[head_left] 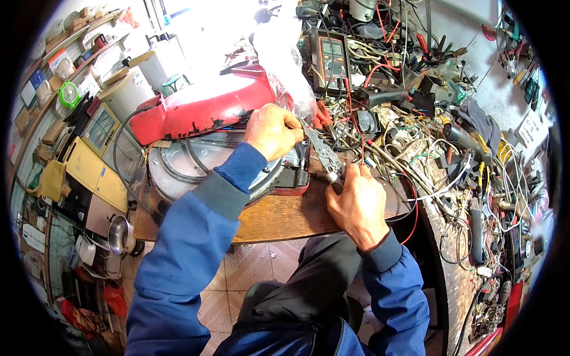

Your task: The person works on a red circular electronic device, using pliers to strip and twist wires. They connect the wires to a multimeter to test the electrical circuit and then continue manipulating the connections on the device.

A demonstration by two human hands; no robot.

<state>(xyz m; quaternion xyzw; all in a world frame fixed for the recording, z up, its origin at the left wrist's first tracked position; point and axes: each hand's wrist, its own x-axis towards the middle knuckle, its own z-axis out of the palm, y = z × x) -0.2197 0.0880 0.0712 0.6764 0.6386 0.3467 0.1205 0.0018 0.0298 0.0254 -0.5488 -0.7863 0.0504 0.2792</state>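
Cluttered with wires, pliers and loose parts, my wooden bench (279, 216) is running from the front edge up to the wall, where a multimeter (331, 57) is leaning. A red appliance (202, 107) with a round metal plate (196, 160) is lying on the bench's left part, reaching toward the front edge. My left hand (272, 130) is resting on its right end, fingers curled and pressed together around something I cannot make out, just beside a clear plastic bag (285, 59). My right hand (356, 202) is sitting near the bench's front edge, fingers closed and pinching the handle end of a grey metal tool (323, 153) that is slanting up toward my left hand.
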